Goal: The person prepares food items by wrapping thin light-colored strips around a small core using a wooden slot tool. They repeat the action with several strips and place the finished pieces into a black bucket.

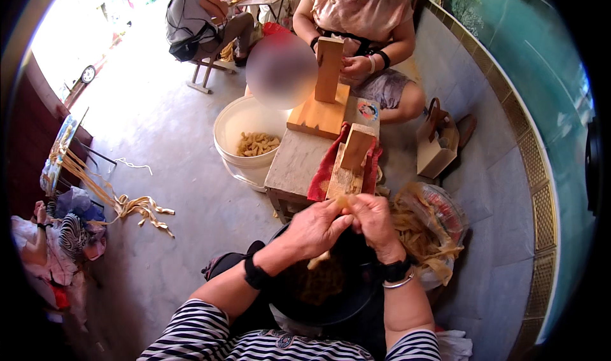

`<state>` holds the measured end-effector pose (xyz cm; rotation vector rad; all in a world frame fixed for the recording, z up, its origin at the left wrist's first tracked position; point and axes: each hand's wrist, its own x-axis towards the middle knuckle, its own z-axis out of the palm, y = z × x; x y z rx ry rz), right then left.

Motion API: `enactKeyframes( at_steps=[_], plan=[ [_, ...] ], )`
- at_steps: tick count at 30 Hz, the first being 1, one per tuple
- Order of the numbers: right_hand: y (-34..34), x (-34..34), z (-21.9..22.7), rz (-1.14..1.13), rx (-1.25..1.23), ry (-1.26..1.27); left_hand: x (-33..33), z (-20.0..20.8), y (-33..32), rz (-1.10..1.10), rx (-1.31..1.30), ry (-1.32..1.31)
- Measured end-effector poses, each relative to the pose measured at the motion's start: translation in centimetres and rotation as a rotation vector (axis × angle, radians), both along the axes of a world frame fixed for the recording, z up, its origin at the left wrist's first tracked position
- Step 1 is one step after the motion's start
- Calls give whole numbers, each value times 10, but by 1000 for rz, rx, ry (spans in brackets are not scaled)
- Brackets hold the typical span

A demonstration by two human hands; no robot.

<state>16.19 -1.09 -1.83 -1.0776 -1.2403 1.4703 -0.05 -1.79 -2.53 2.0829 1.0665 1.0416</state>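
My left hand (317,228) and my right hand (377,224) meet over a dark basin (366,297) in front of me. Between their fingertips they pinch a pale tan, slightly see-through strip (345,200); much of it is hidden by the fingers. Below my left hand a small pale piece (319,260) shows above the basin. Shadowed brownish pieces (316,280) lie inside the basin. Just beyond my fingers a wooden block with an upright post (358,148) rests on a red cloth (323,174) on a low bench (294,157).
A white bucket (245,163) of short tan pieces stands left of the bench. A clear plastic bag (439,214) with long tan strips (414,233) lies right. Opposite sits a person (363,17) behind a taller wooden stand (330,74). More strips (143,208) hang at left near another person's arm (38,240).
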Motion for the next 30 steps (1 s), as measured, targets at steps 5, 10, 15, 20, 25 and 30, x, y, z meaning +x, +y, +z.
enactKeyframes(
  at_steps=[5, 10, 15, 20, 25, 30],
  plan=[
    [-14, -23, -15, 17, -295, 496, 19, 0, -7, -71, -648, -709],
    [-23, -29, 10, 199, -227, 190, 5, 26, 14, 143, -608, -1365],
    [-28, -24, 18, 287, -277, 355, -31, 20, 21, 269, -95, -1024],
    [-32, -28, 8, 70, 152, 208, -12, 26, 0, -17, 391, -246],
    [-27, -33, -5, -191, 587, -398, 0, 10, -7, -41, -398, -454],
    [-25, -18, 1, -104, -230, 204, 1, 20, 5, 105, -564, -281]
  ],
)
